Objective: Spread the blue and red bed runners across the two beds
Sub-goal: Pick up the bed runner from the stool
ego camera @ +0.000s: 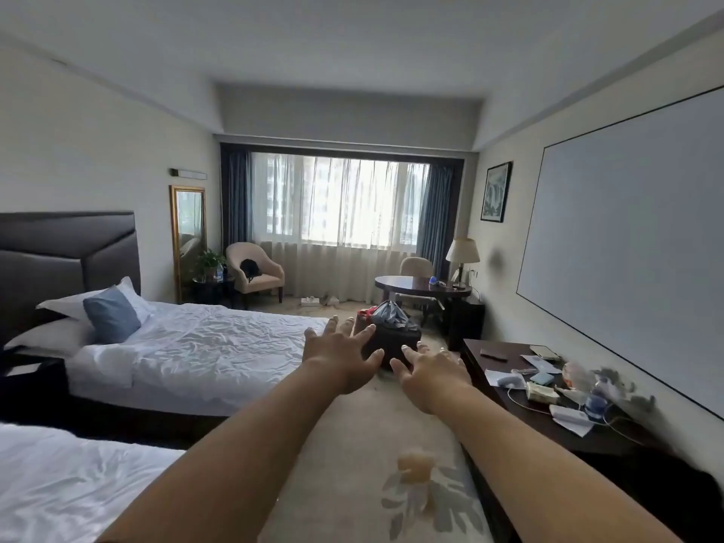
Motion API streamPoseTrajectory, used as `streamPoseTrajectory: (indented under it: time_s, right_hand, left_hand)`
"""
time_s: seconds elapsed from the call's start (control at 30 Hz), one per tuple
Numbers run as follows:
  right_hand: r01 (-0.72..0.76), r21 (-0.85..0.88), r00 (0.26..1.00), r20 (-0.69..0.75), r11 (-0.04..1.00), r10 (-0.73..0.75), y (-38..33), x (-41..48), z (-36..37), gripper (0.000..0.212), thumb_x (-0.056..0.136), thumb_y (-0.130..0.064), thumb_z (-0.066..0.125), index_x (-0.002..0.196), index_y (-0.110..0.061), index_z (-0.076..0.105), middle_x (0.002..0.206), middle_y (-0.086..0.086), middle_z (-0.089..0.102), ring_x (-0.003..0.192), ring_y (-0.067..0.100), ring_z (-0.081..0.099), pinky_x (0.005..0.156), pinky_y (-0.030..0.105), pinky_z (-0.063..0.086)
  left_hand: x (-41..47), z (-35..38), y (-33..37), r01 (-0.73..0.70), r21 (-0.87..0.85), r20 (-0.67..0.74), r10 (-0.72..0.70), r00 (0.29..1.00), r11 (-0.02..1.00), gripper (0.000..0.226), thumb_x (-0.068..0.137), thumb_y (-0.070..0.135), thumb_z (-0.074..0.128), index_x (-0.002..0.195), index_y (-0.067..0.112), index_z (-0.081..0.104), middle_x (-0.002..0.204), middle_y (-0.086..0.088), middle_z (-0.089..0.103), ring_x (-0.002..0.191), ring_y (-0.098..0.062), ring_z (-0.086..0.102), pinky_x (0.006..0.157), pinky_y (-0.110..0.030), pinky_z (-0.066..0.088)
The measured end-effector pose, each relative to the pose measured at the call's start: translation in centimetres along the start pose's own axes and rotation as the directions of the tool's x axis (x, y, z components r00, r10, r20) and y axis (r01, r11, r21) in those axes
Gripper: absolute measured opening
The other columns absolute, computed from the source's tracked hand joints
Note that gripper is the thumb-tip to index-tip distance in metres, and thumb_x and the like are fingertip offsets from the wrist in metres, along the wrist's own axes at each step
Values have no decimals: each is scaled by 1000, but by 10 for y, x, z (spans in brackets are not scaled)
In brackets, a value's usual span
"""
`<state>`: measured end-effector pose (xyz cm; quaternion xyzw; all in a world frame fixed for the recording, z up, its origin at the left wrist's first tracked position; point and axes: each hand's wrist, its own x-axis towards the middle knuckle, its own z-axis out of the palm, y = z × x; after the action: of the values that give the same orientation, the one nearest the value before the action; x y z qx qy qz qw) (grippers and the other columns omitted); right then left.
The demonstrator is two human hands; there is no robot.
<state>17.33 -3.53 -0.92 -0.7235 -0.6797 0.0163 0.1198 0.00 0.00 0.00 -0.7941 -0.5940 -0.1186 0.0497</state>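
Two beds with white sheets stand along the left wall: the far bed [219,342] with white pillows and a blue cushion [111,313], and the near bed [58,487] at the lower left. On a dark ottoman [395,340] beyond the far bed's foot lies a bundle of blue-grey cloth [391,313] with a bit of red cloth [366,313] beside it. My left hand [339,352] and my right hand [431,372] are stretched forward in the aisle, palms down, fingers spread and straight, holding nothing. Both hands are well short of the ottoman.
A dark desk [548,409] cluttered with papers, cables and small items runs along the right wall under a big white board [627,248]. Further off are a round table [423,286] with a lamp, two armchairs, a mirror and the curtained window. Carpeted aisle lies between beds and desk.
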Motion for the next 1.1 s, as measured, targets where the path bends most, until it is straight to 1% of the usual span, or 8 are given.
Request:
streamPoseTrajectory:
  time_s: [0.13,0.27,0.4,0.47,0.6,0.73,0.87,1.1]
  right_hand:
    - [-29,-28,1000,-5,999,29,8,51,18,63,102,-63,25,158,-35,28,167,-2,24,154,31,20,124,53,13]
    - [-57,-31,998,-9,998,57,6,127,36,59,103,-58,29,156,-32,34,166,0,27,153,30,22,124,53,13]
    - [-82,-22,996,-38,996,81,-7,214,44,61,103,-56,31,159,-33,25,171,1,9,157,30,4,125,54,8]
    - [-92,-28,995,-47,995,90,-12,258,44,61,104,-55,31,160,-33,23,171,1,7,157,30,1,125,54,6]
    - [-115,-11,992,-51,993,114,-15,335,49,61,104,-54,32,160,-31,25,170,2,14,157,30,6,125,53,8]
    - [-65,-70,994,-88,995,58,-7,409,65,59,104,-53,33,159,-30,29,168,3,22,156,29,13,125,51,9]
    - [-111,-30,993,-36,993,110,8,486,80,58,104,-55,31,158,-35,28,169,-1,20,155,29,13,124,53,10]
    - [-62,-66,997,-43,996,60,54,660,92,56,105,-55,28,156,-35,36,169,-1,20,152,29,23,121,50,18]
  left_hand:
    - [51,20,-7,26,5,21,-26,999,1000,72,94,77,22,159,48,14,170,-2,19,156,-35,16,117,-59,23]
    - [121,43,-25,-25,41,2,24,1000,999,71,95,77,24,159,47,17,167,-6,29,151,-35,28,114,-55,29]
    - [200,64,-57,-62,33,1,62,998,998,73,94,79,26,159,47,17,169,-6,24,154,-34,22,117,-57,26]
    - [243,69,-74,-86,53,6,86,996,995,72,94,78,26,159,46,16,169,-5,22,154,-32,21,117,-56,27]
    - [327,77,-96,-108,78,-2,108,994,991,67,98,72,23,159,45,17,169,-4,24,154,-30,23,115,-53,29]
    - [407,102,-100,-124,47,41,122,992,991,66,98,72,22,159,46,16,170,-1,20,155,-29,20,119,-56,26]
    - [484,129,-99,-157,40,54,155,986,987,65,98,71,24,158,47,20,169,0,24,155,-28,21,118,-56,27]
    - [645,168,-100,-111,21,46,110,993,994,64,99,68,28,158,43,26,167,0,29,154,-27,24,116,-51,30]
